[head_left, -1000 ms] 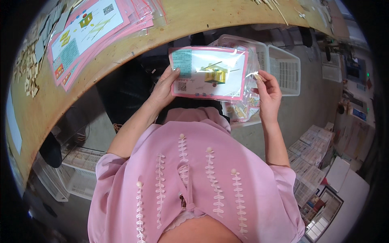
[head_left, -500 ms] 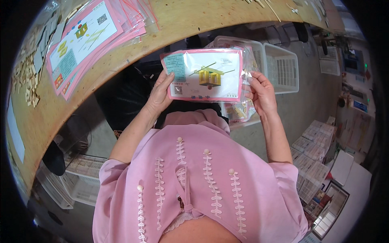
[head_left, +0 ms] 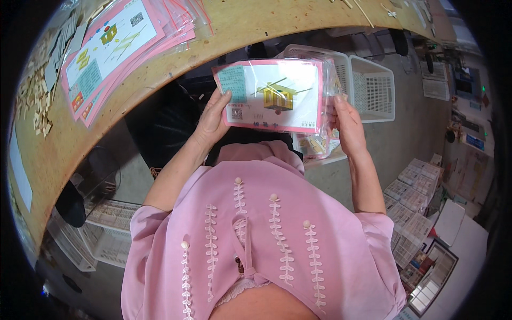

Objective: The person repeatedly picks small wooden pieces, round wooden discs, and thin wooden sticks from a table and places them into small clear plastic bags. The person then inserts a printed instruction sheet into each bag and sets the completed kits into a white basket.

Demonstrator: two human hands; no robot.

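A clear plastic packet (head_left: 256, 116) with a pink-bordered picture card inside is held up in front of the person's lap, beyond the table's near edge and partly over a white plastic crate (head_left: 304, 49). Its card shows a yellow model house, printed upside down to the wearer. The packet looks light; the card should keep it fairly flat, while the loose film around it is likely soft, slick and easily creased. The side edges seem the best hold, with thumb in front and fingers behind. The left hand (head_left: 215, 116) is clamped just so on the left edge. The right hand (head_left: 349, 125) is closed on the right edge, where pale bits, perhaps wooden parts, are too blurred by glare to tell.

Below the packet, more packets (head_left: 318, 145) lie in the crate; a second white crate (head_left: 372, 88) stands just to its right. On the wooden table (head_left: 229, 34), to the left, lies a fanned stack of similar packets (head_left: 114, 50), with small wooden blocks (head_left: 38, 104) beside it.
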